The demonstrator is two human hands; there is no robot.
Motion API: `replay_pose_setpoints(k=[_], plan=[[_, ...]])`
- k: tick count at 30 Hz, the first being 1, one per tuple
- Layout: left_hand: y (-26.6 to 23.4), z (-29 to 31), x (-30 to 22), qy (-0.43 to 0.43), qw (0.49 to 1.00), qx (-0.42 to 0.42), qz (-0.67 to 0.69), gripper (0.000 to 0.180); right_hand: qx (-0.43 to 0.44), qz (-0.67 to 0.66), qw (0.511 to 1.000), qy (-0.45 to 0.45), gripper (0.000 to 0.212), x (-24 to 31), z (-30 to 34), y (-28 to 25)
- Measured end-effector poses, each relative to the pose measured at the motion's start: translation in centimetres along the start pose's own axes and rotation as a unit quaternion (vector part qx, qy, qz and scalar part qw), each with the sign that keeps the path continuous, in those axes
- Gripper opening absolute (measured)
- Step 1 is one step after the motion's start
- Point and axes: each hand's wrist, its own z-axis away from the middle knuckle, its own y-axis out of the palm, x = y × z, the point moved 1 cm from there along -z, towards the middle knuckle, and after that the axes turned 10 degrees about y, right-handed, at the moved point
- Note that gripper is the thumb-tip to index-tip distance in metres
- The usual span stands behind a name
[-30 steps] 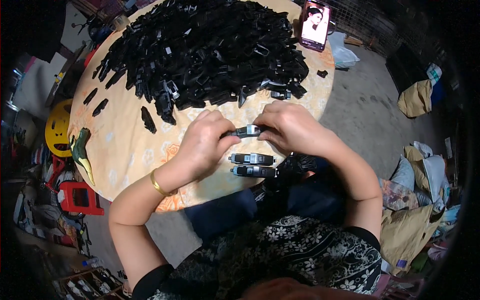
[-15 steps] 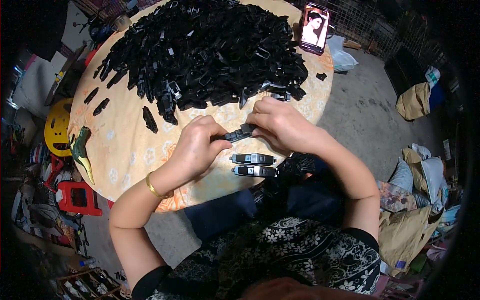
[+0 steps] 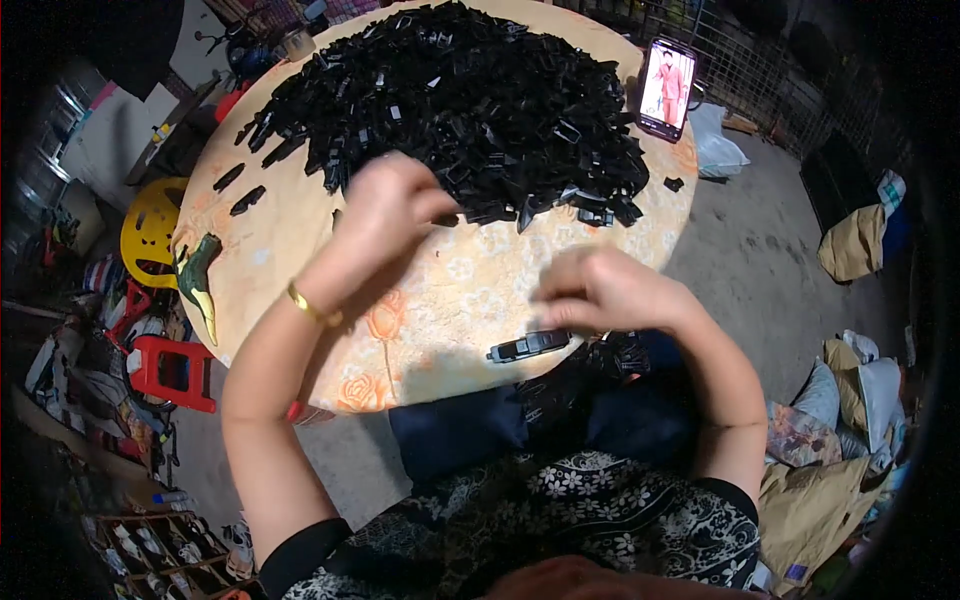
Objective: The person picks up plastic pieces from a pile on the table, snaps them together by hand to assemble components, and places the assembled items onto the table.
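Observation:
A large heap of small black plastic parts (image 3: 470,110) covers the far half of the table. My left hand (image 3: 385,200) is at the heap's near edge, smeared by motion. Its fingertips point right, near a dark part, and whether they grip it cannot be made out. My right hand (image 3: 605,290) hovers over the near right of the table, fingers bent and blurred. Just below its thumb lies a long black plastic piece (image 3: 530,346) with a grey middle. Whatever is under or between the right fingers is hidden.
A lit phone (image 3: 667,90) stands at the table's far right. Loose black parts (image 3: 248,200) and a green-and-yellow horn-shaped object (image 3: 200,285) lie on the left. More black pieces (image 3: 618,355) sit below the near edge by my lap. A red stool (image 3: 172,372) stands left.
My hands have parted; the black piece held between them no longer shows there. The left went up to the heap, the right moved down. Only one of two near pieces is plainly visible.

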Motion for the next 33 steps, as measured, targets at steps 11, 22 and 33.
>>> replay_pose_setpoints(k=[11, 22, 33], plan=[[-0.7, 1.9, 3.6, -0.219, 0.974, -0.044, -0.029, 0.039, -0.269, 0.226, 0.936, -0.021, 0.019, -4.1, -4.6, 2.2], [3.9, 3.2, -5.4, 0.149, 0.979, 0.051, 0.133, 0.034, -0.228, -0.068, 0.971, 0.027, 0.027, -3.9, -1.5, 1.2], [3.9, 4.2, -5.7, 0.035, 0.986, 0.043, 0.157, 0.015, -0.226, 0.088, 0.967, 0.075, 0.018, -2.7, -1.0, 1.4]])
